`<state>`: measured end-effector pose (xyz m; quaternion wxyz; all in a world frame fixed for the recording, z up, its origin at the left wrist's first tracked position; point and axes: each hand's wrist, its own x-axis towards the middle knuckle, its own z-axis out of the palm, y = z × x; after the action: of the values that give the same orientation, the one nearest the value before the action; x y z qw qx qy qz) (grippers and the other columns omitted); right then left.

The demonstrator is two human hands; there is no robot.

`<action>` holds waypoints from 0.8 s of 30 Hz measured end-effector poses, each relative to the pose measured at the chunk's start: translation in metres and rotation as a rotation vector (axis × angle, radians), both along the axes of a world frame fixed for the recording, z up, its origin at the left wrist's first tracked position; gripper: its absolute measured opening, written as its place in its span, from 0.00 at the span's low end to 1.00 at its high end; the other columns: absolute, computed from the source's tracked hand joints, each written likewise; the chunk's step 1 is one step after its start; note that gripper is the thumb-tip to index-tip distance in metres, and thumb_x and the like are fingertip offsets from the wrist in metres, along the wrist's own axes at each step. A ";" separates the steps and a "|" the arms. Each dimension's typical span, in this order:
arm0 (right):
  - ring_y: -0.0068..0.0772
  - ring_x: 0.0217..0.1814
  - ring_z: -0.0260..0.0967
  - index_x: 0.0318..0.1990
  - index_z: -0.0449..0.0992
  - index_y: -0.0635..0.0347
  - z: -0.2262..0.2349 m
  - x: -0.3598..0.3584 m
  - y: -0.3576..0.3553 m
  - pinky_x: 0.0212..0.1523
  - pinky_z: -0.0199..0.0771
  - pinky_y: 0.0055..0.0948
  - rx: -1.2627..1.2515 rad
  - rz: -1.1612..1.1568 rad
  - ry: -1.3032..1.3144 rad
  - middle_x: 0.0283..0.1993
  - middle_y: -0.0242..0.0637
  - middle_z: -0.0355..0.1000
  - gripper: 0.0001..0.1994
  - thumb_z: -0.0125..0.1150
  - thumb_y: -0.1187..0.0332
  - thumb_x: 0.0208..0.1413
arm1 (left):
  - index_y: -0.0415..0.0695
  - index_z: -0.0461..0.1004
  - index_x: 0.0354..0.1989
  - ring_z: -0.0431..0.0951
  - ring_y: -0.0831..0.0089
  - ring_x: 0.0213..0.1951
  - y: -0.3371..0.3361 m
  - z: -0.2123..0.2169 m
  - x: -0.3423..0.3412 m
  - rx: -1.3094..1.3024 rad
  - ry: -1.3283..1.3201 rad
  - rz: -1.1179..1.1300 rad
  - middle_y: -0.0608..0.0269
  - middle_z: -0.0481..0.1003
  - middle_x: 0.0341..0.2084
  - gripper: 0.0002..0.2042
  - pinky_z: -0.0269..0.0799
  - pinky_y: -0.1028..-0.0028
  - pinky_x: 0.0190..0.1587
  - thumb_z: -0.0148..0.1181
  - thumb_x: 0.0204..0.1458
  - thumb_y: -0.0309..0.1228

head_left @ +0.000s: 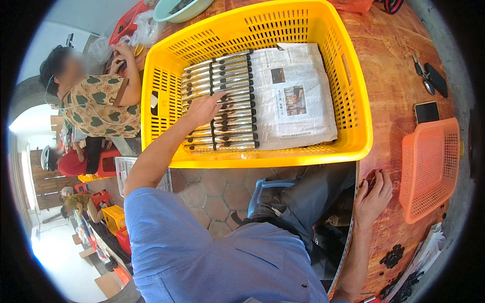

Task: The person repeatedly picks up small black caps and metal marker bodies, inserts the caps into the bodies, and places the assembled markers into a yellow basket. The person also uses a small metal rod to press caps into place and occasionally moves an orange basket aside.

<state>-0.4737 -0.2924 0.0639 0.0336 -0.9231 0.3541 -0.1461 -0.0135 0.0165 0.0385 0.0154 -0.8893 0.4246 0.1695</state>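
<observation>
My left hand [204, 109] reaches into a large yellow plastic basket [257, 160]. Its fingers are bent and closed on one of the shiny metal tubes [235, 130], though the fingertips are partly hidden. Several of these tubes lie side by side, with black end caps and black fittings along them. Beside them, printed newspaper [268, 108] covers the basket's bottom. My right hand [373, 199] rests at the edge of the wood-patterned table [384, 144], fingers curled but apart. A dark patch shows between its thumb and fingers; whether it is shadow or a small part is unclear.
An orange mesh basket [429, 202], a phone [427, 112] and keys [424, 76] lie at the right. Small black parts [392, 256] sit near the front right. A co-worker [96, 103] works at the left; a pale green basin [182, 11] stands at the back.
</observation>
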 end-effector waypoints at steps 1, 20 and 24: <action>0.55 0.66 0.62 0.60 0.70 0.62 0.000 -0.001 0.000 0.65 0.61 0.49 0.001 0.005 0.001 0.64 0.50 0.65 0.20 0.56 0.64 0.64 | 0.47 0.66 0.65 0.80 0.43 0.40 -0.001 -0.001 0.001 -0.002 -0.015 0.012 0.41 0.80 0.35 0.22 0.75 0.49 0.43 0.54 0.63 0.35; 0.56 0.66 0.62 0.59 0.70 0.64 0.003 0.002 0.000 0.65 0.59 0.50 0.016 0.016 -0.012 0.63 0.51 0.66 0.20 0.59 0.65 0.61 | 0.47 0.55 0.73 0.82 0.48 0.39 -0.027 -0.009 0.025 0.249 -0.120 0.096 0.46 0.81 0.36 0.32 0.78 0.50 0.39 0.54 0.57 0.30; 0.56 0.66 0.61 0.58 0.70 0.64 0.004 0.002 0.000 0.66 0.59 0.50 0.021 0.012 -0.017 0.63 0.51 0.66 0.20 0.59 0.66 0.61 | 0.48 0.57 0.72 0.82 0.48 0.39 -0.031 -0.013 0.035 0.150 -0.165 0.109 0.46 0.82 0.37 0.30 0.79 0.51 0.39 0.52 0.59 0.32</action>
<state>-0.4718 -0.2924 0.0681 0.0471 -0.9236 0.3495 -0.1502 0.0215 -0.0145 0.0254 0.1076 -0.9183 0.3592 0.1274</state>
